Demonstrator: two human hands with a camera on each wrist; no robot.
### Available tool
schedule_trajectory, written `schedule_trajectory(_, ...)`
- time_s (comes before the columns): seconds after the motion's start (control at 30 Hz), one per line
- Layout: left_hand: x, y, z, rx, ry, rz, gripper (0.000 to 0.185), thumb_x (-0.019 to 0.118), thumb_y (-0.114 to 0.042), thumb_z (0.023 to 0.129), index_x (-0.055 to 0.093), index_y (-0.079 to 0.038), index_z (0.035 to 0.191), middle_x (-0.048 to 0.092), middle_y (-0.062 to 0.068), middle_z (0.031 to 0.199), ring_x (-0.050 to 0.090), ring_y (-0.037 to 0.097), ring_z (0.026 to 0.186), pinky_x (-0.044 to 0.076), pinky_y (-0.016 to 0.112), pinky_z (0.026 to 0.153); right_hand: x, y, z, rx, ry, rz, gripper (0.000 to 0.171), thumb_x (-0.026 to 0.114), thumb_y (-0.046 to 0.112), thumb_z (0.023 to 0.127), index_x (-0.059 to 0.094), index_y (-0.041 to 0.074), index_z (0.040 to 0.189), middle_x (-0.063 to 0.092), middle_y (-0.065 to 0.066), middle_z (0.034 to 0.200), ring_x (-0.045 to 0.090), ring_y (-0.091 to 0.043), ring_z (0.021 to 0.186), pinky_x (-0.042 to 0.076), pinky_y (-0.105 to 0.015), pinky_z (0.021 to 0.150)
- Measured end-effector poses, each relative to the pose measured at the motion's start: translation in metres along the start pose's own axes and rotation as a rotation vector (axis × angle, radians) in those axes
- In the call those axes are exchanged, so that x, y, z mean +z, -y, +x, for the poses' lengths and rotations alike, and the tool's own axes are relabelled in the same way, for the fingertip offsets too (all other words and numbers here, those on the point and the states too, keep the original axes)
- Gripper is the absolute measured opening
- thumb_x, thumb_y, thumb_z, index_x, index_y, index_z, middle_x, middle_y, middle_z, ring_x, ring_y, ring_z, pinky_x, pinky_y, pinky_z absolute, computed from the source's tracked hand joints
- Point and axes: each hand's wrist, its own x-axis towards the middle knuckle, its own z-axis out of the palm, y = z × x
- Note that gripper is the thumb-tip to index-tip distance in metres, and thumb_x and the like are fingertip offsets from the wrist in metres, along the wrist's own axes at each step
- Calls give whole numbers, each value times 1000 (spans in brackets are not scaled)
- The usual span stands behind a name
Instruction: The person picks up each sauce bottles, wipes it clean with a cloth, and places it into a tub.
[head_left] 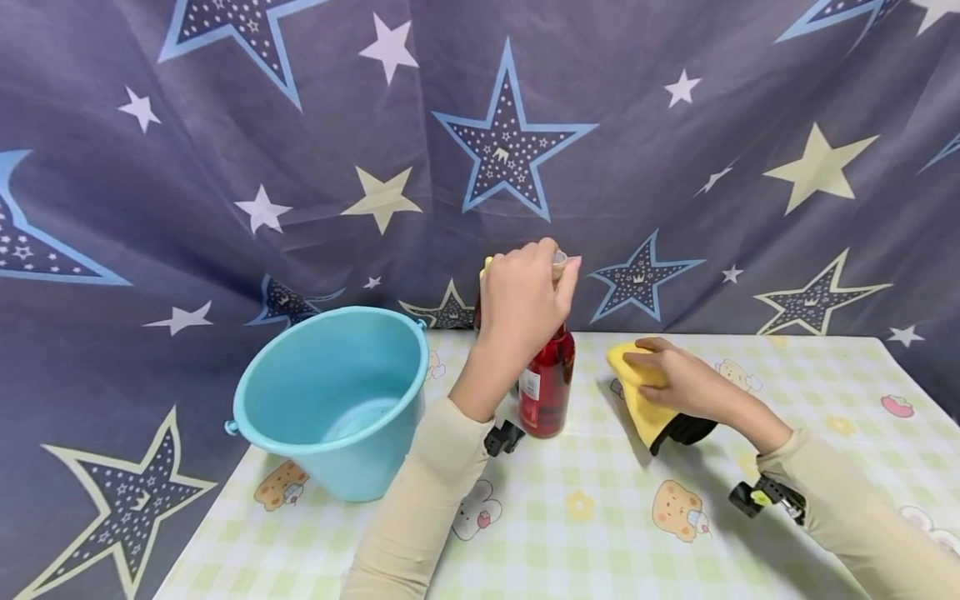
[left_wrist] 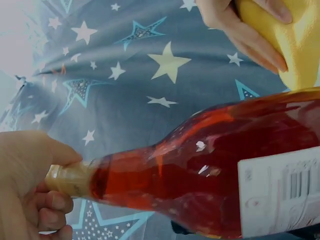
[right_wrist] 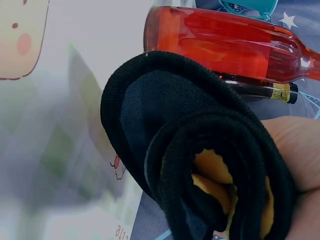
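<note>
1. Left hand: grip curled round the neck and top of a red bottle, which stands upright on the bench near its middle.
2. Right hand: fingers wrapped over a folded yellow cloth with black edging, pressing it on the bench just right of the bottle.
3. A light blue bucket stands left of the bottle, apart from it.
4. A star-patterned curtain hangs behind.
</note>
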Motion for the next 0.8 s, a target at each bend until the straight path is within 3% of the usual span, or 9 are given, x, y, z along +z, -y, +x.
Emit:
schedule_trajectory(0.2,4,4,-1,51,-34,37,26,62,-34,100,66,-11,88,62,2,67,58,19,55,46,30,56,2,0,3,-8,-8,9,49,72,7,90,60,-9,135,44,-40,145,54,-55,123,50,-57,94)
schedule_trajectory(0.3,4,8,1,77,62,20,29,54,-35,104,57,-11,88,54,1,66,54,19,57,41,31,57,-1,0,5,-13,-15,18,50,73,8,90,59,-9,135,42,-41,146,48,-58,129,47,-62,99)
schedule_trajectory(0.43,4,12,3,59,228,-57,33,41,-38,109,50,-12,92,51,1,72,52,20,65,38,32,63,-8,0,8,-24,-39,55,51,71,6,91,57,-8,138,39,-40,149,42,-59,134,42,-65,104)
schedule_trajectory(0.5,4,14,2,47,257,-102,32,38,-38,110,50,-12,94,51,0,74,51,20,68,37,33,64,-11,2,10,-38,-73,73,51,70,5,92,56,-8,139,39,-39,149,42,-58,135,41,-65,106)
schedule_trajectory(0.6,6,15,-1,51,243,-131,31,38,-38,110,51,-12,97,52,0,78,50,20,70,37,32,64,-17,9,13,-58,-166,97,52,71,5,93,56,-6,140,40,-34,152,41,-54,138,40,-63,107)
schedule_trajectory(0.7,8,15,-3,57,217,-142,30,40,-37,110,55,-13,101,55,0,82,51,19,73,37,30,64,-25,21,19,-96,-316,108,52,74,5,90,59,-3,139,44,-28,152,43,-50,139,42,-57,103)
schedule_trajectory(0.8,9,15,-4,72,191,-134,28,41,-35,110,59,-14,108,59,-1,87,53,19,77,41,30,66,-35,35,23,-130,-475,127,52,76,2,88,61,1,138,48,-23,151,45,-44,140,42,-34,107)
